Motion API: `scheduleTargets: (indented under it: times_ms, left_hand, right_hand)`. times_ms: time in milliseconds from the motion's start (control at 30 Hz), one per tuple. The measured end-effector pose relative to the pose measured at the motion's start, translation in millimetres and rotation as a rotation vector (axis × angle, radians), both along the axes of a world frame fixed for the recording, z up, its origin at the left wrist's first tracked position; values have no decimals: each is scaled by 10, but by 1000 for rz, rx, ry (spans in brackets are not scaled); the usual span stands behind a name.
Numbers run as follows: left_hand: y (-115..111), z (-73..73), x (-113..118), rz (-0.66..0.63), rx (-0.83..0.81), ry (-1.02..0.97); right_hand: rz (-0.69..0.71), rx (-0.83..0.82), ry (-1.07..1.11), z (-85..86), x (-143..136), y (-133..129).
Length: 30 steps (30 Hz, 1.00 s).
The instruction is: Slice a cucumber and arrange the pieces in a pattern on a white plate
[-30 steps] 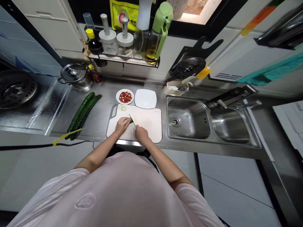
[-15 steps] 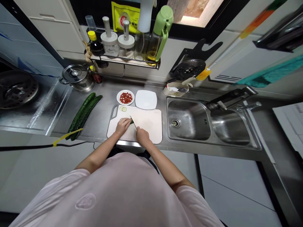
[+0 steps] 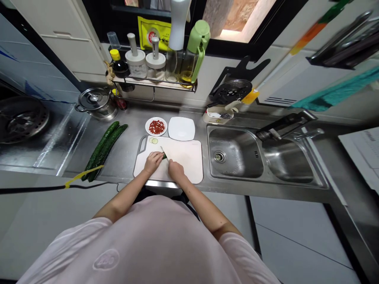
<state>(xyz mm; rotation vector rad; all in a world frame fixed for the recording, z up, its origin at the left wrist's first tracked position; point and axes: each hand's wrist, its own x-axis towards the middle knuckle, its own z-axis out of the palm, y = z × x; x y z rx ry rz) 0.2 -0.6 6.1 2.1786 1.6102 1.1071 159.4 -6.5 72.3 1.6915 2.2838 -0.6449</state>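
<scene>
On the white cutting board (image 3: 186, 161), my left hand (image 3: 153, 162) is closed on a small dark green piece of cucumber (image 3: 164, 156), most of it hidden under the fingers. My right hand (image 3: 175, 171) grips a knife (image 3: 164, 152) by its handle; the blade points away from me and lies against the cucumber's right end. Two pale cucumber slices (image 3: 154, 141) lie overlapping near the board's far left corner. Beyond the board stand a plate of chopped red pieces (image 3: 156, 126) and a white square plate (image 3: 181, 128).
Two whole cucumbers (image 3: 108, 146) lie on the counter to the left, near a lidded steel pot (image 3: 97, 104). A double sink (image 3: 237, 152) is on the right. Above the back edge, a rack (image 3: 154, 81) carries jars and bottles. A black cable (image 3: 35, 190) crosses at the lower left.
The whole scene sits slightly lower as my head tilts up a little. My hands stay at the cucumber, and the knife has shifted only slightly.
</scene>
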Motion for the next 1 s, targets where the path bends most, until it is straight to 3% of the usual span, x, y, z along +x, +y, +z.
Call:
scheduleTargets:
  times_ms: [300, 633, 1000]
  left_hand:
    - [-3, 19, 4, -12, 17, -8]
    - [-11, 14, 9, 3, 12, -7]
    - [-10, 6, 0, 0, 1, 4]
  right_hand:
    - [1, 23, 11, 76, -86, 78]
    - [17, 4, -15, 19, 147, -203]
    - [-8, 5, 12, 59, -54, 7]
